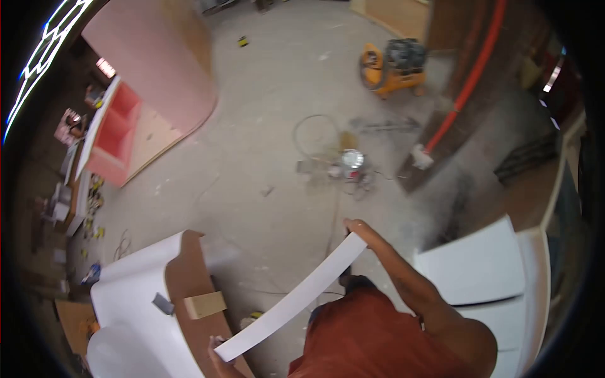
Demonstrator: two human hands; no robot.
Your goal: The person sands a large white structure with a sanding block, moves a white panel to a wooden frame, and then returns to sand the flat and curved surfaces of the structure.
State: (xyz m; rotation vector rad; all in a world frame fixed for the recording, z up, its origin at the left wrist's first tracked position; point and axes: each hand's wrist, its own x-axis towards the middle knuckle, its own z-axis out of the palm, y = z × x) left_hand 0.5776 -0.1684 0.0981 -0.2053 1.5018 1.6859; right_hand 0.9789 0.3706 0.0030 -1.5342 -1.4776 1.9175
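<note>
A long white strip [293,299] of thin sheet material stretches diagonally in front of my body, bowed slightly along its length. My right hand [358,227] is closed on its upper end, out over the floor. At the lower end, my left hand [220,354] grips the strip beside the brown side of a curved white-topped counter [142,302]. On that counter's edge sit a light wooden block [205,305] and a small grey piece [163,303]. The fingers of both hands are partly hidden by the strip.
A yellow and black machine [394,66] stands ahead on the concrete floor, with a shiny round lamp-like object [352,159] and cords nearer. A red hose [469,82] runs along a dark panel at right. White sheets [476,264] lie right; a pink curved unit [151,63] stands left.
</note>
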